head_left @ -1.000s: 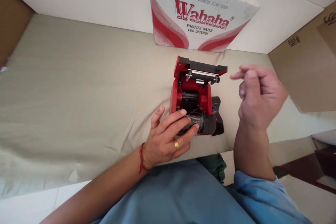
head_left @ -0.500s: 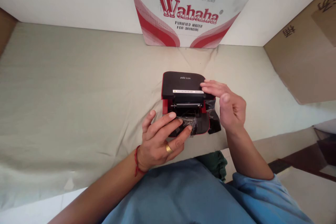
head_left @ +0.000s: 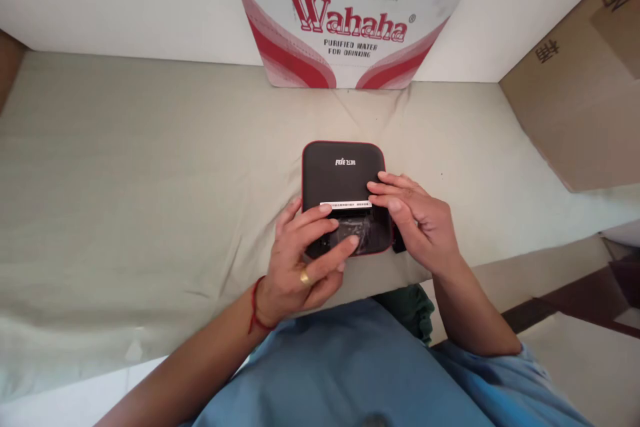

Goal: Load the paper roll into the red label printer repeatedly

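A small black label printer point(head_left: 344, 177) with a red rim lies on the cloth in front of me, its lid down and a white printed strip point(head_left: 346, 205) along the lid's front edge. Clear plastic film point(head_left: 356, 230) covers the part nearest me. My left hand point(head_left: 307, 257) rests with spread fingers on the printer's front left and on the film. Stretched fingers of my right hand point(head_left: 420, 217) lie against the right side of the lid, the thumb close by them. Under that hand, a dark piece point(head_left: 399, 240) sticks out at the printer's right; what it is I cannot tell.
A Wahaha water carton point(head_left: 350, 33) stands behind the printer, against white boxes point(head_left: 150, 0). At the right is a brown cardboard box point(head_left: 580, 107). A pale green cloth point(head_left: 150, 167) covers the table, whose front edge runs close to my body.
The printer's lid, tilted up with a metal bar showing inside, has come down and shut. My right hand has moved slightly left and down with it. My left hand stays at the front.
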### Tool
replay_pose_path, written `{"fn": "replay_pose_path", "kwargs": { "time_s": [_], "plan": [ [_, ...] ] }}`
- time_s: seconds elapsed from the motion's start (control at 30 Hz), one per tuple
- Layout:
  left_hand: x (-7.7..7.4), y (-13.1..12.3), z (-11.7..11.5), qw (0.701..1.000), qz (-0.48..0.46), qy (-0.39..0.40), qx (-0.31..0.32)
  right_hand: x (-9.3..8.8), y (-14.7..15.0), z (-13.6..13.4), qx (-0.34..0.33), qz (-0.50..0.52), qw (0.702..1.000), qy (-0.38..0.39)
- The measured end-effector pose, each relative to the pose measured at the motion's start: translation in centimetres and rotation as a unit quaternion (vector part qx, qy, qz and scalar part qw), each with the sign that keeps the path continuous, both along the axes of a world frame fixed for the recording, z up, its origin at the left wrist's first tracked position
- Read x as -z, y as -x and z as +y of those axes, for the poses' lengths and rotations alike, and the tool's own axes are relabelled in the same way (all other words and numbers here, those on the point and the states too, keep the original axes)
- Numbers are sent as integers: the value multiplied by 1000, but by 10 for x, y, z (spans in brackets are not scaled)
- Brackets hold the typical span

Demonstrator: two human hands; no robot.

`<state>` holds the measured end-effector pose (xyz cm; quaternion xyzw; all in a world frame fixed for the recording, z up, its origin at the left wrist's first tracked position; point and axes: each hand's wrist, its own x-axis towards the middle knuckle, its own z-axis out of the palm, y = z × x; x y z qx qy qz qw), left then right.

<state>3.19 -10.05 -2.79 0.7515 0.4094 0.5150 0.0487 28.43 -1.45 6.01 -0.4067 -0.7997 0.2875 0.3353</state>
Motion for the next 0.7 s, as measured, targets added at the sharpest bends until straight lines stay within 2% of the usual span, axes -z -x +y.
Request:
{"fn": "replay_pose_path", "kwargs": {
  "time_s": [0.1, 0.17, 0.27, 0.33, 0.47, 0.57, 0.7],
  "plan": [
    [1, 3, 3, 994, -110, 7, -4, -8, 6, -4, -3, 1, 999, 34],
    [3, 6, 7, 977, -203, 71, 0, -11, 10, -8, -9, -14, 999, 39],
    [6, 9, 13, 927, -310, 208, 34, -13, 14, -13, -20, -36, 999, 33],
    [5, 9, 18, 895, -355, 259, 77, -14, 14, -16, -26, -38, 998, 31],
    [-3, 6, 25, 831, -451, 287, 157, -14, 8, -22, -40, -1, 999, 12],
    [-7, 3, 27, 783, -511, 302, 183, -8, 4, -27, -64, 19, 997, -46],
    [-8, 3, 29, 757, -541, 314, 190, 4, 0, -34, -87, 21, 986, -138]
  ]
}}
